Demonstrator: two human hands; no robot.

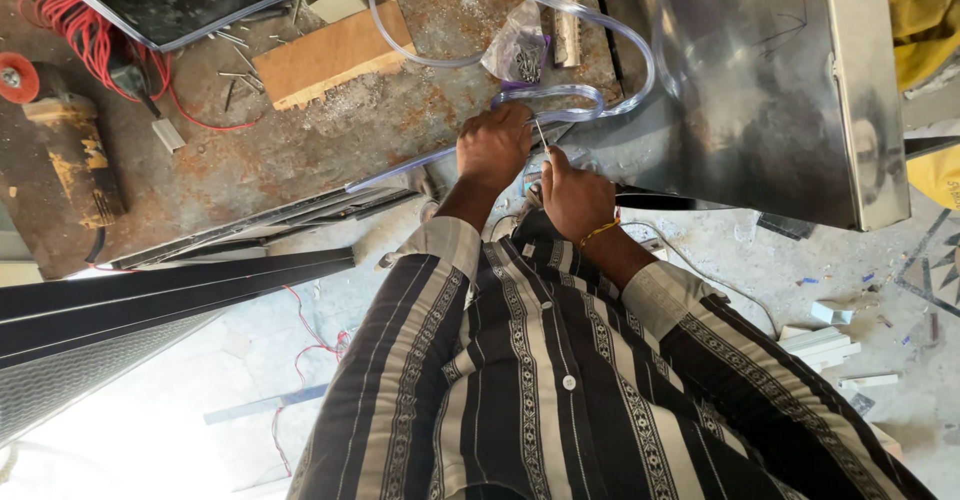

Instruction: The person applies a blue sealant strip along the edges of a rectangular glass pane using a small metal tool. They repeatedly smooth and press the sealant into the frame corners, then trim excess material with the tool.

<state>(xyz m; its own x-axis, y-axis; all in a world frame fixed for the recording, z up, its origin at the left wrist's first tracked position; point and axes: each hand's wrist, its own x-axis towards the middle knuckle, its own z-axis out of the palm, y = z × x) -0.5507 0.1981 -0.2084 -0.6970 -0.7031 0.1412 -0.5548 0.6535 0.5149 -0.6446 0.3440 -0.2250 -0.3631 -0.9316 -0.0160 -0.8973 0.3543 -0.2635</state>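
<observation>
Workbench (330, 150) first: rusty steel top, pitted and orange-brown, strewn w/ loose nails, carrying nearly everything here. Stainless sheet (760, 90), big, smooth, dull-mirror, folded along its right edge, lies over the bench's right side and overhangs the near edge, prob. so the person can get at its border. Black metal profiles (150, 305), long and straight, lean off the near-left edge toward the floor. Angle grinder (65, 140), yellow-grimed body w/ red disc, rests by the left edge, its red cord (75, 30) coiled at the far-left corner. Wood block (335, 55), pale, flat, sits mid-bench toward the far edge. Clear tube (560, 100), soft, glossy plastic, loops from the far edge down to the near edge, where both hands meet it. Small clear bag (520, 55) of screws lies inside the loop.

Left hand (493, 148) is clenched over the tube, pinning it at the near edge. Right hand (575, 198), orange thread at the wrist, pinches a thin metal pin (541, 136), pointed up beside the tube; looks like steadying for fine work.
</observation>
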